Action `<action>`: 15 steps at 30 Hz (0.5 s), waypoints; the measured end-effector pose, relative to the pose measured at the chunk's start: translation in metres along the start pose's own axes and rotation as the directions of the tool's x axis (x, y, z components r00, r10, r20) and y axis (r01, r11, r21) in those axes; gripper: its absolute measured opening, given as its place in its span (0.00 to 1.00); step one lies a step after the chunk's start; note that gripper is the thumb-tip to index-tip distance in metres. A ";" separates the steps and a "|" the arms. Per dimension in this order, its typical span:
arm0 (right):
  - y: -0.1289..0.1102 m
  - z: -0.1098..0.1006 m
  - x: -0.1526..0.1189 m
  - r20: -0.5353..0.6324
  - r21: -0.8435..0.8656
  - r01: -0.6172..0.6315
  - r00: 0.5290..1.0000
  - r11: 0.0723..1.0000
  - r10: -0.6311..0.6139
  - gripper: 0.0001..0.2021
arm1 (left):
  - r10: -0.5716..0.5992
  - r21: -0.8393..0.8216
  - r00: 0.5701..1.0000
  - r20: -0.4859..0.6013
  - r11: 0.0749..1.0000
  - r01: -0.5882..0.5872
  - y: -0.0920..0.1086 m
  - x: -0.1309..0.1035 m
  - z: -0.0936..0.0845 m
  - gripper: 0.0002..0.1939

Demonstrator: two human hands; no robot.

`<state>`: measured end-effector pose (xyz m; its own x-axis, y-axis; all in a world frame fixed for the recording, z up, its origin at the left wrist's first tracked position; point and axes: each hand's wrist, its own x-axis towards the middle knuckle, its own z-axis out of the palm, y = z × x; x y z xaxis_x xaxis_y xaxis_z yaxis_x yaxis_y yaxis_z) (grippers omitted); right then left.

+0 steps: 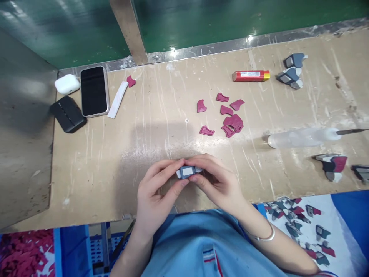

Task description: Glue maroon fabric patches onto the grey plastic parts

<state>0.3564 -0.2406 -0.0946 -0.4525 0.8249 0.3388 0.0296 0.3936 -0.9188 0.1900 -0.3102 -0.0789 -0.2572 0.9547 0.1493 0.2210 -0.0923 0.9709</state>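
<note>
While the left fingers [168, 173] and right fingers [206, 164] pinch it, the grey-blue piece [188, 172] sits between them.

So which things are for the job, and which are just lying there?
Probably for the job:
grey-and-white block, pinched between left hand and right hand
maroon pieces
loose grey parts, upper right
bottle, perhaps

Probably just lying about:
phone
white case
black case
red-and-yellow item

Scuffed tan bench [95, 161], scattered maroon pieces [233, 122]
</note>
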 end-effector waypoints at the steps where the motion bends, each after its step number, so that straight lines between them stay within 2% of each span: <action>1: 0.001 0.001 0.000 -0.006 -0.011 0.004 1.000 1.000 -0.004 0.11 | 0.005 0.015 1.000 0.009 1.000 -0.005 0.000 0.000 0.000 0.24; 6: 0.001 0.001 -0.002 -0.033 -0.036 -0.012 0.999 0.999 0.010 0.09 | -0.011 0.034 1.000 0.029 0.999 0.010 0.000 0.000 0.005 0.24; 10: -0.001 0.000 -0.003 -0.039 -0.009 -0.036 0.999 0.999 0.035 0.08 | 0.024 0.053 1.000 -0.017 0.998 -0.023 0.001 -0.002 0.011 0.24; 12: -0.002 0.000 -0.003 -0.046 -0.002 -0.039 0.998 0.999 0.039 0.06 | 0.009 -0.007 0.997 -0.076 1.000 -0.010 0.003 -0.002 0.014 0.22; 15: -0.002 0.000 -0.003 -0.060 -0.002 -0.011 0.998 1.000 0.010 0.08 | -0.127 -0.242 0.986 -0.105 0.965 0.098 0.008 0.002 0.019 0.15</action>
<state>0.3579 -0.2434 -0.0936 -0.3982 0.8517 0.3407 0.0360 0.3857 -0.9219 0.2090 -0.3041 -0.0748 -0.3808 0.9236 0.0437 -0.0400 -0.0637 0.9972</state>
